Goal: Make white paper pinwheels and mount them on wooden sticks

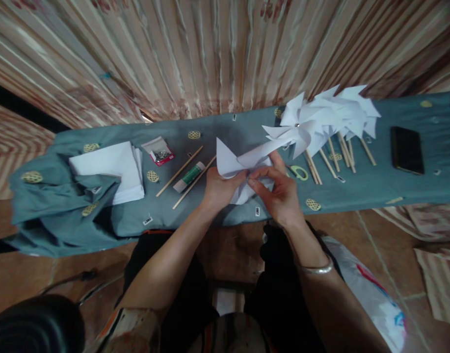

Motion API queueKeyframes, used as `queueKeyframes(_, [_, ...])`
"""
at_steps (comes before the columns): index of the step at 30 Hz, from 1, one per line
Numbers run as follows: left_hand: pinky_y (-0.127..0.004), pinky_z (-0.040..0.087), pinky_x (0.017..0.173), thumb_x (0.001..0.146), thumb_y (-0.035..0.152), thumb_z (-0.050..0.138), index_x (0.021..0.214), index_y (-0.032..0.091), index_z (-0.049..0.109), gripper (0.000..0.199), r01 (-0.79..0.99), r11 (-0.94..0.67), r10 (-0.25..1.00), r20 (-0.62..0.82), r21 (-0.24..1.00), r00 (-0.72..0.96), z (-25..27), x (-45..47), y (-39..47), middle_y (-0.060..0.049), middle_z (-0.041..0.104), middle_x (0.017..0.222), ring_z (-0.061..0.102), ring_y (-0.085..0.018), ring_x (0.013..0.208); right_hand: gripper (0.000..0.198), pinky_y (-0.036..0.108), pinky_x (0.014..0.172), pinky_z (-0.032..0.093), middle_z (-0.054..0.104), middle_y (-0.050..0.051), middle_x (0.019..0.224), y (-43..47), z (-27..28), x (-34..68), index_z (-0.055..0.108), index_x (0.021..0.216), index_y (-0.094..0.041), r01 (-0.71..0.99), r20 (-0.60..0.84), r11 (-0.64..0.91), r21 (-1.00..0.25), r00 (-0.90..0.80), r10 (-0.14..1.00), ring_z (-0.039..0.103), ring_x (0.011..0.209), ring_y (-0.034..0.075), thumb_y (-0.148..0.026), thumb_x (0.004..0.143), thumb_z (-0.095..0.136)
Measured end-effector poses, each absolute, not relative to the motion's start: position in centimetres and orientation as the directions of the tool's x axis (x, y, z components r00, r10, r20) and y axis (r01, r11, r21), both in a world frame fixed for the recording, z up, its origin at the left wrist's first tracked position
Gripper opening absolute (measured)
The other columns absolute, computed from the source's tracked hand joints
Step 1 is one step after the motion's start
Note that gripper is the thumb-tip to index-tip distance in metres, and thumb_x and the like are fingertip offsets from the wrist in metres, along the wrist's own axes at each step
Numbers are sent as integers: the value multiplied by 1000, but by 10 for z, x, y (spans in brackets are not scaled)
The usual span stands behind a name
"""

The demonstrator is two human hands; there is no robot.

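Head view: left hand [222, 186] and right hand [279, 193] pinch folded white paper [257, 157] between fingers [266, 172]; slack pressure could let a corner [222, 153] spring loose.

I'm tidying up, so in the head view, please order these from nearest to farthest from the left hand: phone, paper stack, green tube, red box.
From the left hand:
1. Green tube, just to its left.
2. Red box, farther left.
3. Paper stack, left of the box.
4. Phone, far to the right.

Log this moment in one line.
left hand: holding folded paper | right hand: pinching folded paper | left of hands: glue stick, paper stack | right of hands: pinwheels, phone
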State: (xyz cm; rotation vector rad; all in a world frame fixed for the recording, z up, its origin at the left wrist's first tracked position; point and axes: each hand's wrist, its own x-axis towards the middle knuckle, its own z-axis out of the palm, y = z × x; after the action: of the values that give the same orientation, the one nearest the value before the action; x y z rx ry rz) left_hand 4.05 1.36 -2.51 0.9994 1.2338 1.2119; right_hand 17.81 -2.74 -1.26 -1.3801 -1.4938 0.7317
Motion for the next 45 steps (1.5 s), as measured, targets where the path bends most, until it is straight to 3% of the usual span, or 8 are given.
queueKeyframes(6, [-26,53,59,54,21,81,71,12,72,21,-174,172,982,-183,970,-50,-21,41,12,-4,75,70,67,-18,64,3,51,123,23,48,5,151,-25,-16,181,67,83,-23,326,205,161,-932,105,973,37,147,28,-26,83,68])
queueKeyframes(16, [-26,52,61,53,29,84,73,12,72,29,-217,125,991,-132,968,-17,-27,37,10,-4,74,71,65,-16,65,2,50,122,26,59,4,141,-21,-27,182,70,80,-26,220,194,165,-961,119,974,41,145,28,-26,80,72])
queueKeyframes(23, [-26,54,63,56,28,83,75,11,73,27,-179,137,990,-140,974,-8,-29,35,11,-5,76,74,67,-17,67,4,53,122,25,61,6,138,-21,-29,184,71,81,-26,210,171,145,-967,109,979,38,147,29,-27,79,73])
queueKeyframes(35, [-28,55,67,59,25,82,79,11,74,25,-114,103,995,-101,988,21,-29,31,11,-6,77,78,70,-19,72,4,53,123,20,70,4,115,-18,-34,185,70,79,-27,119,132,121,-985,89,987,40,145,29,-29,78,74])
queueKeyframes(45, [-28,57,69,60,27,83,85,11,74,31,-89,90,996,-91,992,-7,-33,33,10,-7,78,84,72,-21,77,9,52,121,27,71,5,110,-19,-33,180,70,80,-27,117,131,118,-986,103,986,40,145,26,-34,78,75])
